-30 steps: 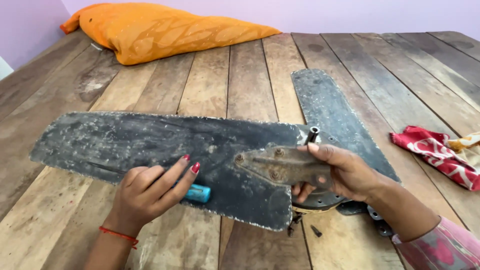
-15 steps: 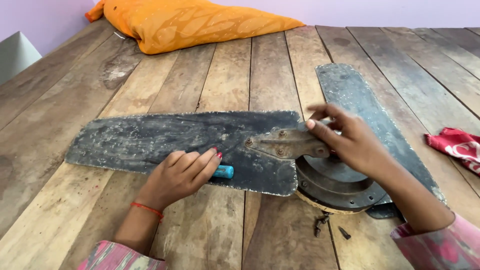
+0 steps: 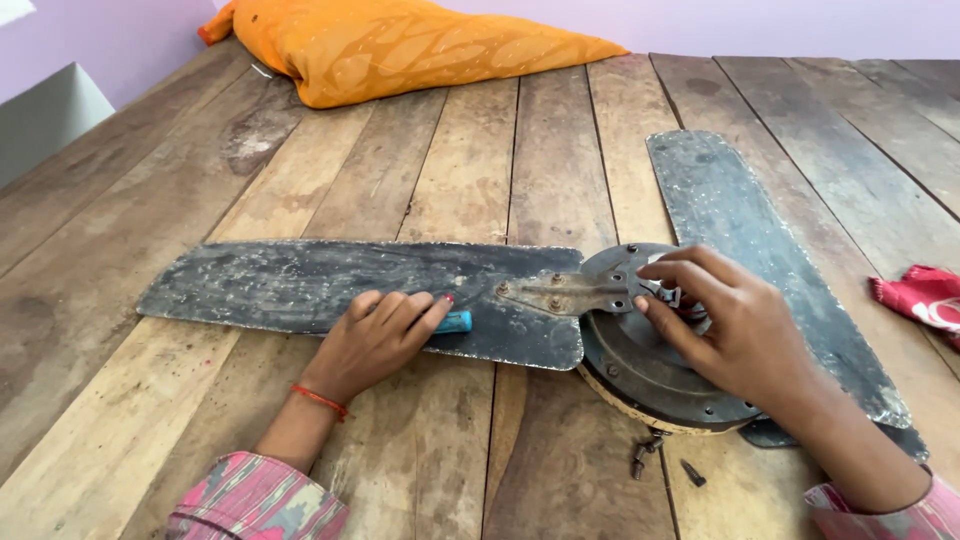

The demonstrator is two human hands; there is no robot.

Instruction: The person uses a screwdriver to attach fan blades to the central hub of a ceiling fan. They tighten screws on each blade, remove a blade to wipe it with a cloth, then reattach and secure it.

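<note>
A dirty ceiling fan lies on a wooden plank surface. Its dark left blade [image 3: 320,285] stretches leftward from the round motor hub [image 3: 640,375]. My left hand [image 3: 385,335] rests on that blade, closed around a small tool with a blue handle [image 3: 457,321]. A rusty metal bracket [image 3: 560,294] joins the blade to the hub. My right hand [image 3: 720,320] sits on top of the hub, fingertips at the bracket's end by a small metal part. A second blade [image 3: 750,240] runs away to the far right.
An orange pillow [image 3: 400,45] lies at the far edge of the planks. A red cloth [image 3: 925,300] sits at the right edge. Loose screws [image 3: 660,465] lie on the wood just in front of the hub. A grey object [image 3: 50,120] stands at far left.
The view has shifted so the fan sits further right and the hub shows fully. My right hand moved from the bracket's middle onto the hub. My left hand stays on the blade.
</note>
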